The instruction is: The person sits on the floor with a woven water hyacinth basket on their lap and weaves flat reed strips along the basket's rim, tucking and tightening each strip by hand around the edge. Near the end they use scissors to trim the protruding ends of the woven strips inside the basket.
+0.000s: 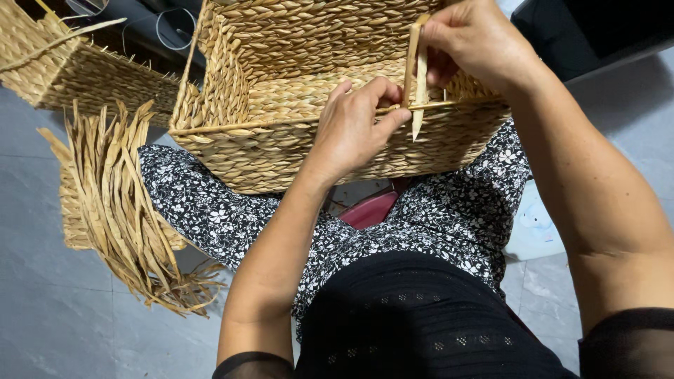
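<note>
A rectangular woven straw basket [267, 77] rests tilted on my lap, its open side towards me. My left hand [354, 126] pinches the near rim where a thin cane rod runs along it. My right hand [474, 42] is closed on a pale flat wooden stick [420, 91] held upright, its pointed end poking down through the rim weave beside my left fingers.
A bundle of loose dried straw strands [119, 203] lies over my left knee, on top of a small woven piece [74, 224]. Another woven basket [63, 67] stands at the upper left. Grey floor tiles surround me; a dark object sits at the upper right.
</note>
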